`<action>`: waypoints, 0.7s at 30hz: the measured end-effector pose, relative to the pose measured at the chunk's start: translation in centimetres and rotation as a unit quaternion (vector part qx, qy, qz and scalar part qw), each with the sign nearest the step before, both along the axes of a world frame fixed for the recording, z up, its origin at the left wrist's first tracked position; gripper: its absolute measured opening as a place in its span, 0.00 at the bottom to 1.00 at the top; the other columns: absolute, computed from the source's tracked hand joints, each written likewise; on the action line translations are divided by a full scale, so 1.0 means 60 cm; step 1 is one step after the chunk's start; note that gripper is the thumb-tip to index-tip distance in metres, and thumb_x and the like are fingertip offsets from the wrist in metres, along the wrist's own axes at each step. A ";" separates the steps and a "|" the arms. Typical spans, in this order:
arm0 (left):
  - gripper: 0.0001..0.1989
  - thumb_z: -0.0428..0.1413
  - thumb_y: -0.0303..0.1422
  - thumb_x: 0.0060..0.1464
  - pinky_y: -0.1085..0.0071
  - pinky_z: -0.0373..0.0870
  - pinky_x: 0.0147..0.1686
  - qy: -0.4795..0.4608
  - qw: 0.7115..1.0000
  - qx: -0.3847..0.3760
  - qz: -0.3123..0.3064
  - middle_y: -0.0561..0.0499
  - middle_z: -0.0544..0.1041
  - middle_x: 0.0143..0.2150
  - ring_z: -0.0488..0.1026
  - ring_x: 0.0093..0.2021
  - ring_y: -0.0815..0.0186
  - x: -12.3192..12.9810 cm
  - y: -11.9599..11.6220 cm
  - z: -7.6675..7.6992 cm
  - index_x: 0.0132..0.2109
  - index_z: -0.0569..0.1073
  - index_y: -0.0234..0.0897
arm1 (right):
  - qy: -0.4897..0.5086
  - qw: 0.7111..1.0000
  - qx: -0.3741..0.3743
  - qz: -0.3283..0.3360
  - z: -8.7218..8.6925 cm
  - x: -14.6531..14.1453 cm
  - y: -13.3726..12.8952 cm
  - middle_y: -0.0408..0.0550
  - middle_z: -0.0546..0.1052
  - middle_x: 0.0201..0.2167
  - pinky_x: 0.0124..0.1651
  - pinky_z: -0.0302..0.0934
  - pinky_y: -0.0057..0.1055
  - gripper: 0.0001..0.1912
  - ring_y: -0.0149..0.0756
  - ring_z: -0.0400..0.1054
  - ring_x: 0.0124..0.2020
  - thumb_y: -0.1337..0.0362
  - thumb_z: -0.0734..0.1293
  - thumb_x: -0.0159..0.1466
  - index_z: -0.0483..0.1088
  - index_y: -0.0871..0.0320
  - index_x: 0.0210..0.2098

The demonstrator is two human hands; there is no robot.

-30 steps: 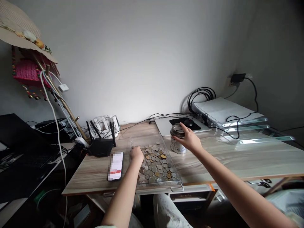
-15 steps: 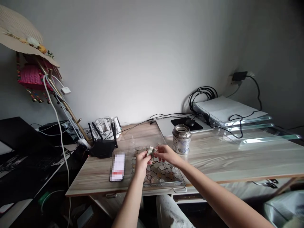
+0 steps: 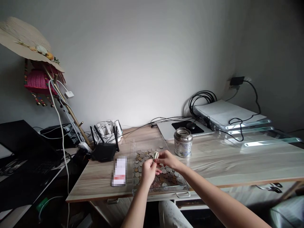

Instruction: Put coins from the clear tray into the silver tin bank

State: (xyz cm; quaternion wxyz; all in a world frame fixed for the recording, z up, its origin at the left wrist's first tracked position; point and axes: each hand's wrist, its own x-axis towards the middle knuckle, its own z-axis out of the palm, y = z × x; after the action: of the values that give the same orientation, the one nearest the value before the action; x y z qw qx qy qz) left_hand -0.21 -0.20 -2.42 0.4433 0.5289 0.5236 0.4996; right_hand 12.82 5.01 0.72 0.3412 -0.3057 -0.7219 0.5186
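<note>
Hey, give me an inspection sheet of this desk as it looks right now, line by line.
Surface: wooden desk, pale grain, front edge in view.
Job's things: clear tray of mixed coins; metal tin with a slotted lid, upright beside the tray.
Clutter: phone, router, mouse on a black pad.
Hands: left hand and right hand meet above the tray, pinching a small stack of coins between them.
Cables: black coil at the wall; white leads beside the router.
Surroundings: straw hat and pink bag hang at left.
</note>
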 end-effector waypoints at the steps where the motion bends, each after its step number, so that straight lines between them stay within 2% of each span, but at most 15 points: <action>1: 0.17 0.48 0.43 0.48 0.79 0.63 0.16 -0.004 1.000 -0.005 -0.001 0.50 0.73 0.24 0.71 0.20 0.70 -0.001 0.001 -0.002 0.33 0.67 0.31 | -0.007 1.000 0.016 -0.005 0.000 0.001 -0.002 0.42 0.68 0.17 0.19 0.52 0.23 0.19 0.27 0.60 0.18 0.51 0.66 0.49 0.67 0.63 0.22; 4: 0.16 0.47 0.43 0.48 0.79 0.61 0.15 -0.011 1.000 -0.011 -0.011 0.52 0.71 0.20 0.70 0.18 0.70 0.000 -0.002 -0.004 0.30 0.66 0.32 | -0.006 0.996 0.059 -0.067 0.000 0.000 -0.014 0.44 0.70 0.18 0.21 0.55 0.25 0.18 0.29 0.61 0.20 0.51 0.64 0.50 0.67 0.63 0.22; 6: 0.15 0.47 0.42 0.48 0.79 0.61 0.15 -0.013 0.999 -0.019 -0.036 0.52 0.71 0.19 0.70 0.18 0.70 0.001 -0.005 -0.002 0.29 0.66 0.32 | -0.028 0.994 0.082 -0.071 0.006 0.003 -0.026 0.44 0.72 0.19 0.22 0.56 0.25 0.17 0.30 0.63 0.20 0.51 0.65 0.51 0.68 0.62 0.23; 8: 0.14 0.47 0.41 0.48 0.77 0.62 0.16 -0.009 0.998 -0.022 -0.058 0.51 0.73 0.21 0.71 0.19 0.70 0.002 -0.008 0.001 0.30 0.68 0.32 | -0.052 0.987 0.126 -0.079 0.028 0.019 -0.033 0.45 0.72 0.20 0.23 0.56 0.25 0.16 0.31 0.64 0.21 0.52 0.64 0.52 0.68 0.61 0.23; 10: 0.14 0.47 0.39 0.48 0.77 0.63 0.18 0.009 0.998 -0.016 -0.053 0.49 0.74 0.25 0.71 0.22 0.69 0.002 -0.010 0.003 0.33 0.69 0.32 | -0.073 0.970 0.199 -0.117 0.070 0.053 -0.025 0.46 0.74 0.22 0.24 0.56 0.25 0.16 0.31 0.65 0.23 0.53 0.62 0.55 0.70 0.60 0.26; 13: 0.12 0.47 0.35 0.48 0.77 0.63 0.19 0.057 0.998 -0.009 -0.022 0.49 0.75 0.29 0.71 0.24 0.70 0.002 -0.009 0.001 0.37 0.70 0.33 | -0.141 0.913 0.310 -0.223 0.147 0.131 0.018 0.47 0.75 0.29 0.28 0.56 0.25 0.14 0.32 0.66 0.27 0.55 0.61 0.56 0.71 0.58 0.32; 14: 0.12 0.47 0.34 0.48 0.77 0.63 0.19 0.073 0.997 -0.007 -0.015 0.49 0.75 0.29 0.71 0.24 0.71 0.002 -0.008 0.000 0.37 0.70 0.33 | -0.195 0.884 0.332 -0.266 0.168 0.157 0.037 0.47 0.75 0.27 0.27 0.55 0.25 0.13 0.32 0.66 0.27 0.56 0.62 0.55 0.71 0.57 0.31; 15: 0.12 0.46 0.34 0.49 0.77 0.64 0.21 0.088 0.996 -0.002 -0.012 0.49 0.75 0.30 0.71 0.25 0.71 0.003 -0.008 -0.001 0.37 0.70 0.34 | -0.257 0.856 0.349 -0.283 0.184 0.180 0.056 0.46 0.74 0.25 0.26 0.53 0.25 0.11 0.33 0.65 0.26 0.57 0.62 0.54 0.71 0.57 0.28; 18: 0.12 0.46 0.34 0.49 0.75 0.67 0.26 0.123 0.992 0.026 -0.005 0.48 0.75 0.30 0.72 0.28 0.70 0.005 -0.008 -0.004 0.35 0.71 0.34 | -0.420 0.784 0.374 -0.262 0.199 0.220 0.098 0.45 0.73 0.21 0.24 0.47 0.25 0.08 0.32 0.64 0.23 0.61 0.62 0.53 0.70 0.57 0.22; 21: 0.12 0.46 0.35 0.50 0.73 0.67 0.29 0.146 0.988 0.046 0.000 0.48 0.75 0.30 0.72 0.30 0.68 0.006 -0.009 -0.006 0.35 0.71 0.35 | -0.481 0.754 0.385 -0.227 0.184 0.221 0.114 0.46 0.73 0.22 0.23 0.45 0.25 0.07 0.32 0.64 0.24 0.65 0.61 0.53 0.70 0.57 0.23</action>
State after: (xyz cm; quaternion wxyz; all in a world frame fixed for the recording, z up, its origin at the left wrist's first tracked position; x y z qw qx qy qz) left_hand 0.15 -0.76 -2.78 0.3372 0.6159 0.5594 0.4406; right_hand 26.05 11.84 11.75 0.1452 -0.5123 -0.8390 -0.1117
